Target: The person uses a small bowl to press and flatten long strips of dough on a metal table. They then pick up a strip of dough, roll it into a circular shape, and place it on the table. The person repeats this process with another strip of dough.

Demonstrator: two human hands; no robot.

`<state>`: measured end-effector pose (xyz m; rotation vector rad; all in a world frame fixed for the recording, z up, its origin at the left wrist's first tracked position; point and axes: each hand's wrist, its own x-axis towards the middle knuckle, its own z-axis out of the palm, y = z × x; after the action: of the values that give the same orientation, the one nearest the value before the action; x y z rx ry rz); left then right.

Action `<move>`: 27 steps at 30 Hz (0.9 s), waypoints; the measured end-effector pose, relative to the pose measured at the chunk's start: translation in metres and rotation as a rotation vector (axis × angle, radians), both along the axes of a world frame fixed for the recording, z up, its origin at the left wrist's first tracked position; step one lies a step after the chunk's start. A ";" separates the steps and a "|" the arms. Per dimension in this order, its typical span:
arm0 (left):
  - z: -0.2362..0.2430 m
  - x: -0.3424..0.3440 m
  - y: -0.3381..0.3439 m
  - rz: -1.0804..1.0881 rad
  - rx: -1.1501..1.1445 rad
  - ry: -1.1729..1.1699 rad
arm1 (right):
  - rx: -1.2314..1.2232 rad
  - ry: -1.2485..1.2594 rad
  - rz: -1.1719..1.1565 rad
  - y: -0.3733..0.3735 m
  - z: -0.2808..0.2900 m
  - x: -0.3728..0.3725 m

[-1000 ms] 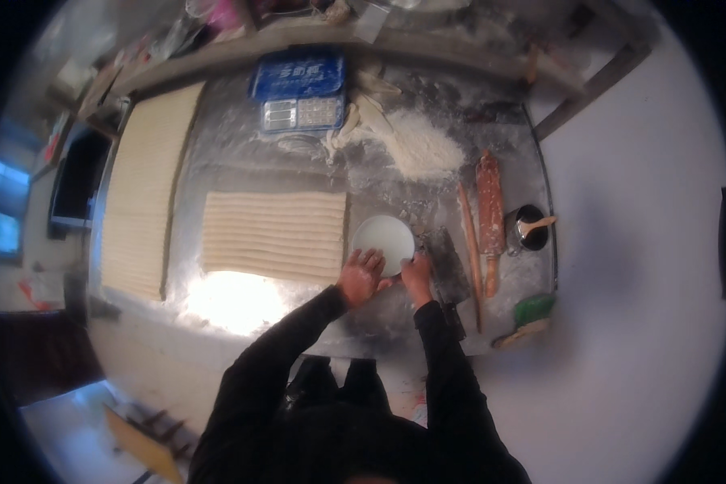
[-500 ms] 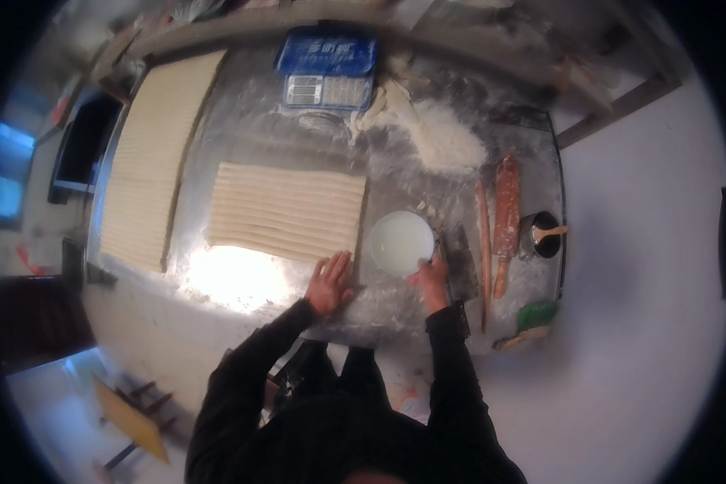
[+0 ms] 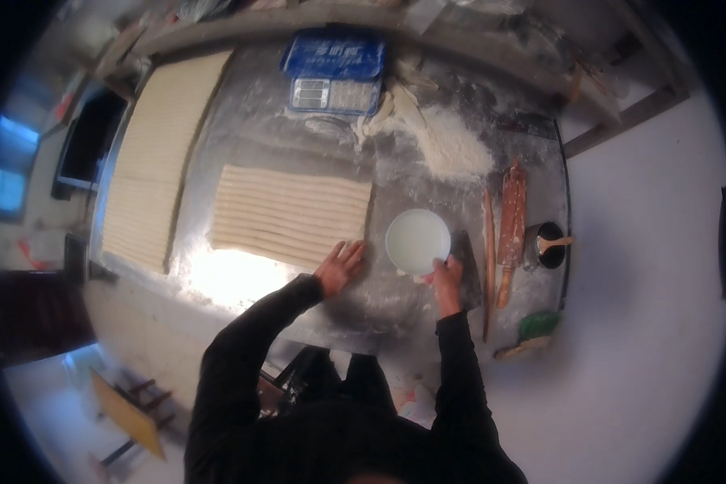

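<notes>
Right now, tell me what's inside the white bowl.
Inside the white bowl, only a pale, smooth surface shows; whether that is liquid or the bare bottom I cannot tell. The right hand grips the lower-right rim, covering the patch beneath.

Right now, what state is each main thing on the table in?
Bowl: upright, right grip at rim, contents unclear
Middle dough: flat, ridged, left grip near corner
Left dough: flat, ridged
Flour: loosely heaped
Rolling pin: lying, floury
Stick: lying
Pot: uncovered, wooden handle across it
Scale: on or off unclear
</notes>
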<state>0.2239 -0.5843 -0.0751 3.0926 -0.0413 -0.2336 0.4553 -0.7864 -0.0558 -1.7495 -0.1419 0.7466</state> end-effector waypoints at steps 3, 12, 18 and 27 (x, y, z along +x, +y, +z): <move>-0.012 -0.001 -0.007 0.034 0.050 0.017 | -0.022 0.055 -0.012 0.005 0.009 -0.003; -0.002 0.016 -0.016 0.248 -0.143 -0.144 | -0.035 0.013 0.013 0.006 -0.001 -0.004; -0.028 0.011 -0.034 0.380 -0.286 -0.138 | -0.022 0.035 -0.020 0.006 -0.009 0.002; -0.028 0.134 0.048 0.525 -0.042 -0.309 | -0.092 -0.033 0.013 0.017 0.003 0.012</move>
<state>0.3578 -0.5359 -0.1029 2.9268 0.7282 0.2585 0.4669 -0.7689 -0.0531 -1.8507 -0.1428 0.7438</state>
